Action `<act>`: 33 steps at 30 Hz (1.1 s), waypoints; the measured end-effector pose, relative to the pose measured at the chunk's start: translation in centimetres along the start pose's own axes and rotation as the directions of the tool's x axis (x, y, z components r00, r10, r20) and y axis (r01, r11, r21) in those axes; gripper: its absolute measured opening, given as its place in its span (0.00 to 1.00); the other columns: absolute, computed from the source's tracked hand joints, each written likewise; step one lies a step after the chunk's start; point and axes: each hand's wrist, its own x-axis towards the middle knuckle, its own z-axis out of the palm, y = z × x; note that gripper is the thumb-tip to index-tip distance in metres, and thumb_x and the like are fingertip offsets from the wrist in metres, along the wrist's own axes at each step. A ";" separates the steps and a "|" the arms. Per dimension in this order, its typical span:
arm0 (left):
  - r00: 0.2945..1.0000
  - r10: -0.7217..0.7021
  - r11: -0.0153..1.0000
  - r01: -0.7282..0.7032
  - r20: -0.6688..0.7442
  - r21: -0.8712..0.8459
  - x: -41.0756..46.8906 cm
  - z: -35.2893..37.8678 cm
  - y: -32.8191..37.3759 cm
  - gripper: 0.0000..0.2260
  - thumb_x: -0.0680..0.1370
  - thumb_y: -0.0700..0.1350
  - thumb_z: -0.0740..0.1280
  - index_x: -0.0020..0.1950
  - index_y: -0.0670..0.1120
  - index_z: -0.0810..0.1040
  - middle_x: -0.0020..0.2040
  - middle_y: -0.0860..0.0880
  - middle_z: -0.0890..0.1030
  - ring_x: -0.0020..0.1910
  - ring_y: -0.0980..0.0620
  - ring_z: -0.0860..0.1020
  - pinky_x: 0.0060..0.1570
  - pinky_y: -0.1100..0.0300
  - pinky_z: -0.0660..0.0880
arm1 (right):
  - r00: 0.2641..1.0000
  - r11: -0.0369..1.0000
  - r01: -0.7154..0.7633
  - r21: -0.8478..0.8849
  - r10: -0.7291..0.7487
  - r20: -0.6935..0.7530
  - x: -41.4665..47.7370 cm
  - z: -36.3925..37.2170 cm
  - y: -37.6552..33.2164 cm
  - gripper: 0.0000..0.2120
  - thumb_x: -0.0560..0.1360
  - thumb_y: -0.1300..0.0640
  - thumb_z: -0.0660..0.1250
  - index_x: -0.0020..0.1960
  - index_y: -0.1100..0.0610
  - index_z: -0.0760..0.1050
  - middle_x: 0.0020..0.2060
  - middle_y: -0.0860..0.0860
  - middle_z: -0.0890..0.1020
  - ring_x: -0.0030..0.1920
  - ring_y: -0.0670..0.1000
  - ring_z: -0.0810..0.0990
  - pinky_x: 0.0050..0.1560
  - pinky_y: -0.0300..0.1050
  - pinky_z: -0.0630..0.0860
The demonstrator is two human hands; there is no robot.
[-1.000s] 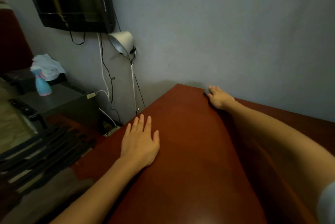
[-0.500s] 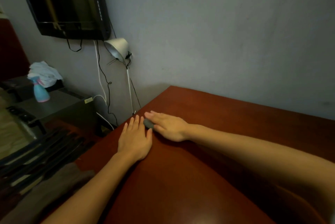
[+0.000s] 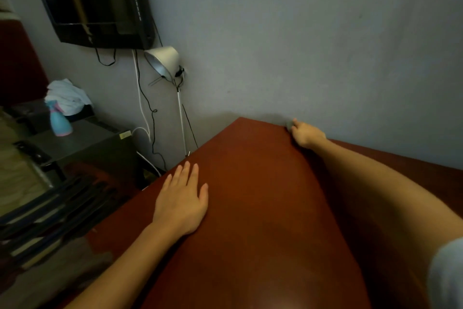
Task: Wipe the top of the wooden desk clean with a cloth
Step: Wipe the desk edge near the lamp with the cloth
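Note:
The reddish-brown wooden desk (image 3: 255,203) fills the lower middle of the head view and runs back to the grey wall. My left hand (image 3: 181,202) lies flat and open on the desk near its left edge, fingers spread toward the wall. My right hand (image 3: 305,133) is stretched to the desk's far edge by the wall, pressing a small grey cloth (image 3: 289,125) onto the wood. Only a sliver of the cloth shows past the fingertips; the hand hides the rest.
A white lamp (image 3: 164,62) on a thin pole stands by the desk's left corner, with cables hanging along the wall. A dark screen (image 3: 95,0) hangs above. On a low cabinet (image 3: 82,141) at left stand a blue spray bottle (image 3: 59,119) and a white cloth (image 3: 67,97).
My right hand with the cloth has swept from beside my left hand back to the desk's far edge at the wall. My left hand has stayed flat in place.

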 end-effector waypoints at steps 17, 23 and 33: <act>0.999 0.013 1.000 -0.013 0.034 0.006 -0.3 -0.3 -0.2 0.27 0.83 0.57 0.44 0.79 0.48 0.45 0.79 0.47 0.46 0.78 0.51 0.46 0.75 0.54 0.43 | 0.770 0.776 0.629 0.031 -0.629 0.110 -13.6 1.3 -5.5 0.24 0.83 0.52 0.50 0.77 0.54 0.52 0.76 0.48 0.55 0.76 0.45 0.53 0.72 0.33 0.46; 1.000 0.010 1.000 -0.011 0.022 0.028 -0.2 -0.2 0.1 0.26 0.83 0.56 0.44 0.79 0.47 0.44 0.79 0.46 0.46 0.78 0.50 0.46 0.75 0.54 0.44 | 0.985 0.986 0.168 -0.016 -0.167 0.047 -9.4 -3.2 7.2 0.25 0.83 0.49 0.50 0.77 0.56 0.53 0.77 0.52 0.56 0.76 0.49 0.56 0.74 0.41 0.50; 1.000 0.004 1.000 -0.005 0.016 0.015 -0.1 -0.2 0.1 0.27 0.83 0.57 0.45 0.79 0.48 0.45 0.79 0.47 0.46 0.78 0.50 0.46 0.75 0.54 0.44 | 0.977 0.977 0.212 -0.012 -0.212 0.021 -5.6 1.4 -5.7 0.26 0.82 0.44 0.48 0.76 0.56 0.56 0.76 0.54 0.58 0.75 0.54 0.59 0.75 0.50 0.55</act>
